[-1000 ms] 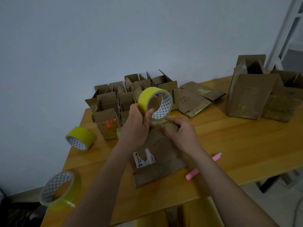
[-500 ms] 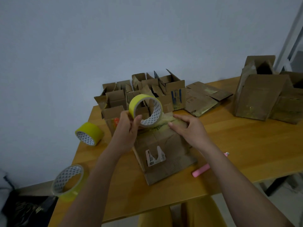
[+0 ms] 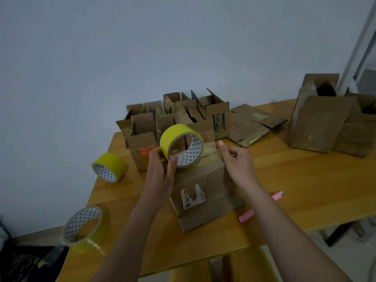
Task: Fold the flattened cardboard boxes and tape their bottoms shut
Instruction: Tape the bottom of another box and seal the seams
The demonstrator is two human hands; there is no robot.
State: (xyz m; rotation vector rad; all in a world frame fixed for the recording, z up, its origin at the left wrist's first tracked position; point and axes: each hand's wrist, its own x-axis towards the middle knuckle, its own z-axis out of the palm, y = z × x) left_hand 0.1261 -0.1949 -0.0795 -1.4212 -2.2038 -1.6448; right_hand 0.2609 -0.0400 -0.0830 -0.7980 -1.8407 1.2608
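Wooden table (image 3: 295, 180): left hand (image 3: 160, 171) grips tape roll (image 3: 181, 148) (above box (image 3: 205, 186)).

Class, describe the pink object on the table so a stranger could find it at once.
Start at the wooden table, then the box under the person's hands. By its right, beside the right forearm, lies the pink utility knife: slim, stick-shaped, the only pink thing among brown cardboard and yellow tape.

Glossy yellow tape roll (image 3: 181, 148), matt worn cardboard box (image 3: 205, 186), smooth wooden table (image 3: 305, 180)
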